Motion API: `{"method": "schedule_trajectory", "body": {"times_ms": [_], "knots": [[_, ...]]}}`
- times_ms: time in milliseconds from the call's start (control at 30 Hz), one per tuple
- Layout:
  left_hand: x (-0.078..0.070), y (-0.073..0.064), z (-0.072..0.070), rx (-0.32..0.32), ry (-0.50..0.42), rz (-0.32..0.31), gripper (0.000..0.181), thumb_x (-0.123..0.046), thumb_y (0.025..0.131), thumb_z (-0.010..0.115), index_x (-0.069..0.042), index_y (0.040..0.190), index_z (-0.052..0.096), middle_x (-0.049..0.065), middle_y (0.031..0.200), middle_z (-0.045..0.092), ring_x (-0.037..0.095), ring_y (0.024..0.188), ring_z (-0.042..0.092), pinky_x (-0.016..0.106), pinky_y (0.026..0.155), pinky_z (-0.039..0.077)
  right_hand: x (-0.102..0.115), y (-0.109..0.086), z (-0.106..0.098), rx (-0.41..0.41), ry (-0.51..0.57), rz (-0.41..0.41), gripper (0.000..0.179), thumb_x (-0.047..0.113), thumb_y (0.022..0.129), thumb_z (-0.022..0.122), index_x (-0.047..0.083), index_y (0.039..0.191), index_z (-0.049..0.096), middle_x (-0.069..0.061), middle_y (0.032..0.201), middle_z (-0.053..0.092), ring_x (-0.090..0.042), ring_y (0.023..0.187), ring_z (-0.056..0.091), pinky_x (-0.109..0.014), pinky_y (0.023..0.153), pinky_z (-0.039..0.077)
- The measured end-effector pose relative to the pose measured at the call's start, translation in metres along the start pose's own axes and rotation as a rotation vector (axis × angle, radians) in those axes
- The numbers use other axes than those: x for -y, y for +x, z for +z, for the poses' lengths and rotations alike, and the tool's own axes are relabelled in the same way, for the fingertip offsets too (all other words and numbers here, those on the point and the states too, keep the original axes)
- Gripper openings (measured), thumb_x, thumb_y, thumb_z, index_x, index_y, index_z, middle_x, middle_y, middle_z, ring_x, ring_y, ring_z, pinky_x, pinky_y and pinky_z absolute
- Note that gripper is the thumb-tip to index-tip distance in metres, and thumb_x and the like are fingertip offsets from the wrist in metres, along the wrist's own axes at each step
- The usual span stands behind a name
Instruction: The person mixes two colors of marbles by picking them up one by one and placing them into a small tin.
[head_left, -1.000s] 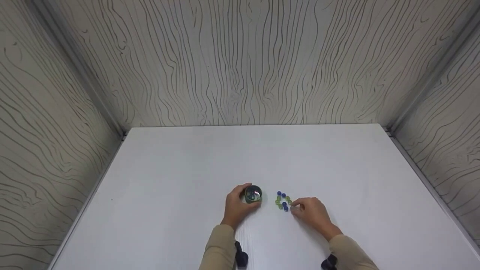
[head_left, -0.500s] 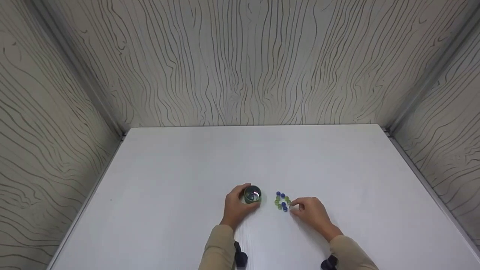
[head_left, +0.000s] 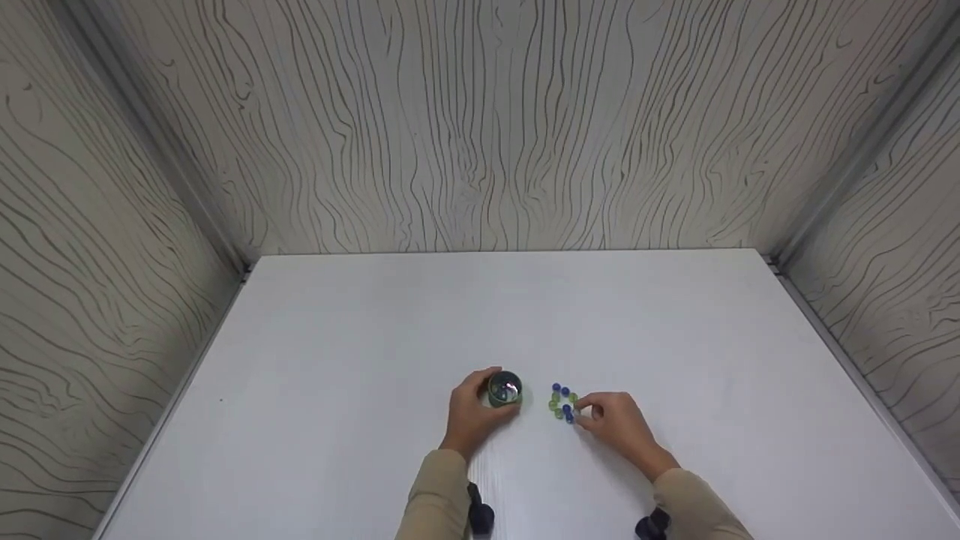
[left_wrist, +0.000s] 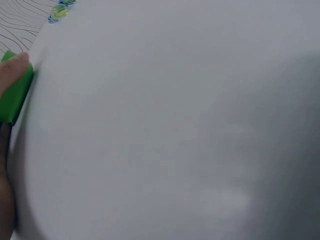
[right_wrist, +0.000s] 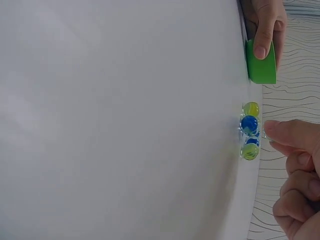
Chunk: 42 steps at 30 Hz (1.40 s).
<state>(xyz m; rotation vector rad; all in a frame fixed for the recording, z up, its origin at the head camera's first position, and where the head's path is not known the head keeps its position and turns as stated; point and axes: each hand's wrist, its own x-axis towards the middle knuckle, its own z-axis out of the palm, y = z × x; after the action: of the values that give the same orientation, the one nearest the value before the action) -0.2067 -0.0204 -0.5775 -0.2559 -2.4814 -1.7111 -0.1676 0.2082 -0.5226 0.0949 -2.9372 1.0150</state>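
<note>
1. Head view: the right hand (head_left: 615, 421) had edged toward the green cup (right_wrist: 263, 71), bringing the marbles (head_left: 567, 409) within its reach.
2. Its thumb and finger stood slightly parted; any hold was unclear.
3. Marbles lay right of the cup, gripped by the left hand (head_left: 472, 415).

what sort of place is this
Probably a booth set up for filming handwork: a white tabletop walled on three sides by wood-grain-patterned panels, with black wrist cameras beside the sleeves.
</note>
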Motion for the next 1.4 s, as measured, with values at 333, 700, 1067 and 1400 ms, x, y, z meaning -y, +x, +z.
{"method": "schedule_trajectory", "body": {"times_ms": [333, 700, 1067, 1400], "knots": [[0.001, -0.001, 0.002, -0.006, 0.001, -0.013, 0.064, -0.019, 0.066, 0.086, -0.011, 0.125, 0.061, 0.004, 0.123, 0.067, 0.021, 0.119, 0.062, 0.035, 0.108, 0.050, 0.006, 0.004, 0.001, -0.003, 0.013, -0.037, 0.012, 0.004, 0.076, 0.076, 0.006, 0.087, 0.076, 0.004, 0.060, 0.053, -0.002, 0.055, 0.035, -0.014, 0.049, 0.028], [0.001, -0.001, 0.000, 0.000, -0.017, -0.035, 0.065, -0.019, 0.066, 0.086, -0.013, 0.126, 0.060, 0.003, 0.125, 0.066, 0.020, 0.122, 0.061, 0.035, 0.110, 0.048, 0.018, 0.009, 0.006, 0.014, 0.044, -0.029, 0.010, 0.006, 0.077, 0.075, 0.006, 0.088, 0.076, 0.003, 0.064, 0.058, -0.004, 0.056, 0.038, -0.014, 0.048, 0.031], [0.005, 0.001, 0.001, -0.012, 0.050, 0.021, 0.064, -0.023, 0.066, 0.086, -0.014, 0.124, 0.061, 0.004, 0.124, 0.067, 0.021, 0.120, 0.062, 0.035, 0.109, 0.049, 0.027, 0.012, 0.010, 0.011, 0.058, -0.055, 0.013, 0.005, 0.078, 0.074, 0.007, 0.091, 0.076, 0.001, 0.068, 0.062, -0.003, 0.059, 0.042, -0.013, 0.050, 0.034], [0.006, 0.001, 0.003, -0.005, 0.042, 0.028, 0.064, -0.024, 0.068, 0.085, -0.013, 0.125, 0.060, 0.003, 0.124, 0.067, 0.020, 0.120, 0.062, 0.036, 0.109, 0.049, 0.029, 0.017, 0.011, -0.007, 0.046, -0.119, 0.011, 0.008, 0.078, 0.076, 0.007, 0.088, 0.075, 0.001, 0.065, 0.062, 0.001, 0.057, 0.038, -0.013, 0.050, 0.033]]}}
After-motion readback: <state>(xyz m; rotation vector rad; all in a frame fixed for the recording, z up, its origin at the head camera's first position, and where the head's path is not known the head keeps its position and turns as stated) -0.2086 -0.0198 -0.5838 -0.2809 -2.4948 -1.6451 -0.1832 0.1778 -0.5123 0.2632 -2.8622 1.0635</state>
